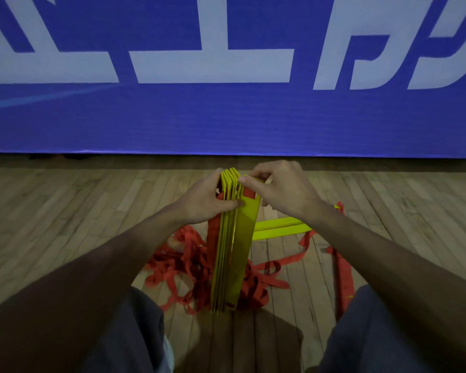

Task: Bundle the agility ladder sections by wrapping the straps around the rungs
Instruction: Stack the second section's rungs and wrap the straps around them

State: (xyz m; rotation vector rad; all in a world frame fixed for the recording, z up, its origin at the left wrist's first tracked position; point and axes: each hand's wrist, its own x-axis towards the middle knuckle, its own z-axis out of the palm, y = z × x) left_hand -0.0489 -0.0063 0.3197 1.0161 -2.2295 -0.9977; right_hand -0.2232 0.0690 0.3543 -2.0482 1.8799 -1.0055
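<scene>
A stack of several flat yellow rungs point(233, 249) stands on edge on the wooden floor between my knees, running away from me. My left hand point(203, 200) clamps the stack from the left near its far end. My right hand point(280, 189) pinches the far end of the rightmost rung from the right. Red straps point(183, 262) lie tangled on the floor on both sides of the stack. One more yellow rung point(283, 228) lies flat to the right, under my right forearm, still tied to a red strap point(343, 270).
A blue banner point(226, 117) with large white lettering stands upright just beyond the stack, closing off the far side. My knees in dark shorts point(135, 332) frame the near floor. Wooden floorboards point(65, 211) extend left and right.
</scene>
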